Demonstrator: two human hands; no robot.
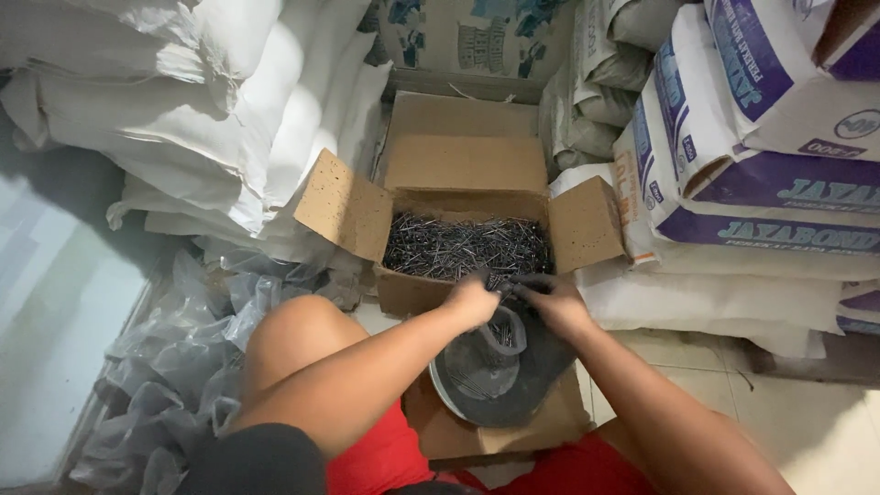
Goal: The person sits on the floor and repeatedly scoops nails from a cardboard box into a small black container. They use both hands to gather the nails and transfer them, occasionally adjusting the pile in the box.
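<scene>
Both hands (472,298) (555,301) grasp nails (458,246) over open brown carton (344,203).

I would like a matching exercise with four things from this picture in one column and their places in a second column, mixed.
Things:
1. cardboard box of nails
2. round metal pan
3. crumpled clear plastic bags
4. purple and white sacks

Places:
A. stacked at the right edge of the picture
B. under both hands, on flat cardboard
C. on the floor at the left, beside the knee
D. open, in the middle, behind the left hand and right hand

Pairs: 1-D, 2-B, 3-C, 4-A
</scene>
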